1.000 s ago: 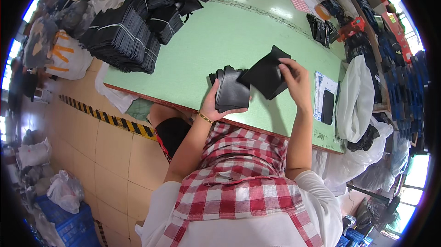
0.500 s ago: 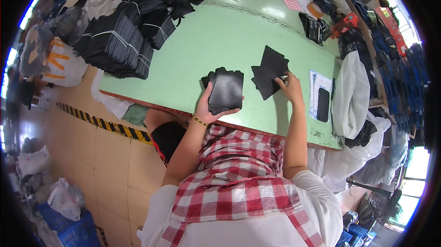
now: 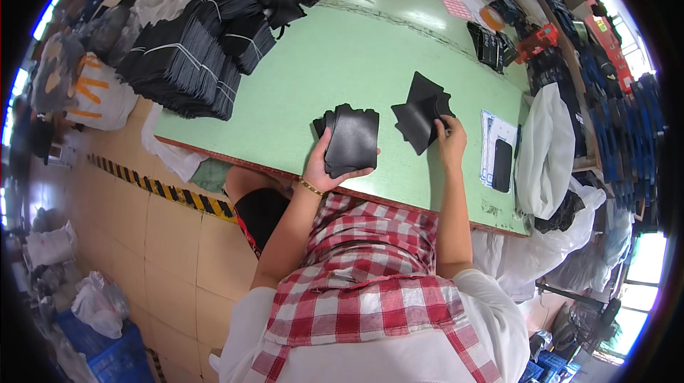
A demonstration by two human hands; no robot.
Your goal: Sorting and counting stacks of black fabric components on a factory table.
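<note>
My left hand [image 3: 322,169] is closed round a small stack of black leather-like pieces [image 3: 353,137], held over the near part of the green table, thumb along the stack's left side. To its right, several similar black cut pieces [image 3: 415,118] lie overlapping at angles on the table. My right hand [image 3: 451,139] pinches one black piece [image 3: 443,106] at the right side of this pile, its edge slightly raised. The fingertips partly cover where they grip it.
Large bundles of black pieces [image 3: 182,62] tied with white string stand at the table's [image 3: 285,69] left. A dark phone [image 3: 502,166] lies on papers at the right, near a white plastic bag [image 3: 547,151]. A tape roll [image 3: 491,17] and red tape dispenser [image 3: 538,43] sit farther back.
My right hand has closed on a piece at the pile's right side and lifted its edge a little. My left hand and its stack have stayed nearly still.
</note>
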